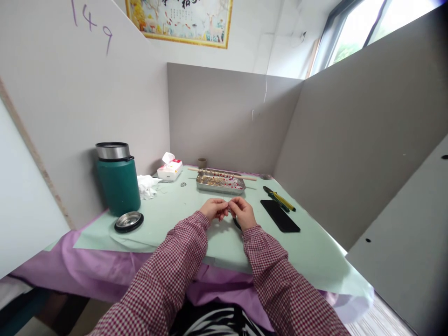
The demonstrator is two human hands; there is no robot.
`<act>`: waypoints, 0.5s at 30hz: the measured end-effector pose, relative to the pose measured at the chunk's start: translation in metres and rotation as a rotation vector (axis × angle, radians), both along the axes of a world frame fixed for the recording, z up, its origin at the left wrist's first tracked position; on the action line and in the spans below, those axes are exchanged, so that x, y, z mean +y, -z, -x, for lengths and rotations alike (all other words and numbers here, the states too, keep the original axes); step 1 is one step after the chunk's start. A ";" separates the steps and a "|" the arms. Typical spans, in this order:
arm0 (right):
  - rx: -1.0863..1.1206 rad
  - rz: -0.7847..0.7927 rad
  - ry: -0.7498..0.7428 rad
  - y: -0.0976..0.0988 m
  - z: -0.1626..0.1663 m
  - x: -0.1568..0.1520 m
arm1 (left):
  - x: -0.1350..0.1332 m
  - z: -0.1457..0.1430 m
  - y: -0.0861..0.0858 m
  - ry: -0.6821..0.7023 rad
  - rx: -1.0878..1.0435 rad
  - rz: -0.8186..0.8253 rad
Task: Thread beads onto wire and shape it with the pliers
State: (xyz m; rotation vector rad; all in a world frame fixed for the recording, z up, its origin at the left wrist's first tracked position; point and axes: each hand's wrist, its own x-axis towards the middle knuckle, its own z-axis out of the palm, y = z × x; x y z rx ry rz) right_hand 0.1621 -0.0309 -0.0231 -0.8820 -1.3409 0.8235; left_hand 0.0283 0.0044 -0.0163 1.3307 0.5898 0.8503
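Note:
My left hand (pixel 214 209) and my right hand (pixel 242 213) meet over the middle of the table, fingertips almost touching. The fingers of both are closed in a pinch. What lies between them is too small to make out. Partly hidden under my right hand is a dark curved object (pixel 237 224). Just beyond the hands stands a metal tray (pixel 220 189) holding small gold and red pieces that look like beads. A thin wooden stick (pixel 249 178) rests across the tray, with small pieces along its middle.
At left are a green flask (pixel 119 186), its lid (pixel 129 221), crumpled tissue (pixel 147 185) and a tissue pack (pixel 170 169). A black flat slab (pixel 280 215) and yellow-green handled tools (pixel 280 199) lie at right. Grey partitions (pixel 231 116) enclose the table.

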 end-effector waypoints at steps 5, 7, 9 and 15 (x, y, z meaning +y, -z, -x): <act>-0.055 0.006 0.053 0.001 -0.003 0.002 | 0.000 -0.002 0.000 -0.056 0.103 -0.111; -0.013 0.033 0.032 0.001 -0.003 0.003 | 0.000 -0.002 0.000 -0.061 0.085 -0.106; 0.069 0.069 -0.029 0.001 -0.003 0.003 | -0.002 -0.002 -0.001 -0.043 0.020 -0.068; 0.218 0.149 -0.231 0.006 -0.004 0.005 | -0.004 0.003 -0.005 0.015 -0.098 -0.008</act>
